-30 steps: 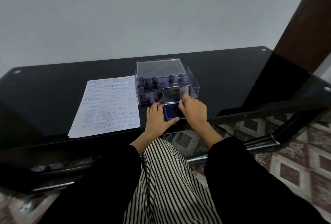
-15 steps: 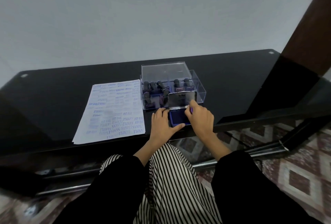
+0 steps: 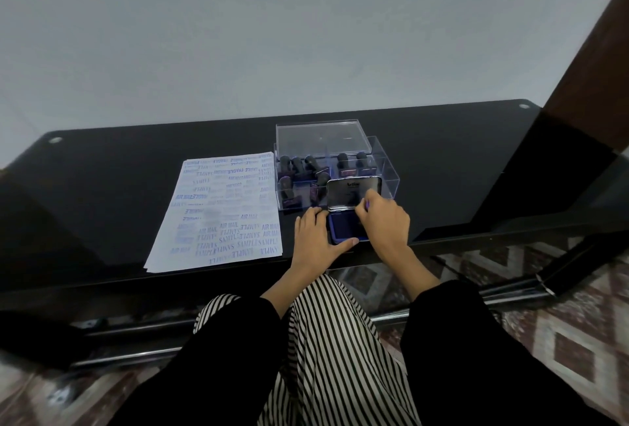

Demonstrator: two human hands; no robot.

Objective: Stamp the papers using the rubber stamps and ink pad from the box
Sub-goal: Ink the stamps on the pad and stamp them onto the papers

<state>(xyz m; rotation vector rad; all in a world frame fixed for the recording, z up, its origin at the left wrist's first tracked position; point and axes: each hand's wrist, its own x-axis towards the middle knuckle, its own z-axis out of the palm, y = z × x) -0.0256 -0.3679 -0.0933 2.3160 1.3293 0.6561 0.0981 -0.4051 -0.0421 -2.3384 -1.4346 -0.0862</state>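
Left hand lies flat on the black glass table with straight fingers, its thumb touching the near edge of the open ink pad. Right hand hovers over the pad's blue surface with fingers curled together; a small purple bit shows at the fingertips, but whether they pinch a stamp cannot be told. The pad's metal cover stands upright against the front of the clear plastic box, just behind the hands. Dark-handled rubber stamps stand in the box's divided compartments: several at the left, two more at the back right. The compartment behind the pad's cover is hidden. The box's clear lid leans up at the back. A stack of papers lies just left of the box, covered in blue prints such as AIR MAIL, SAMPLE and FRAGILE; some prints are blurred.
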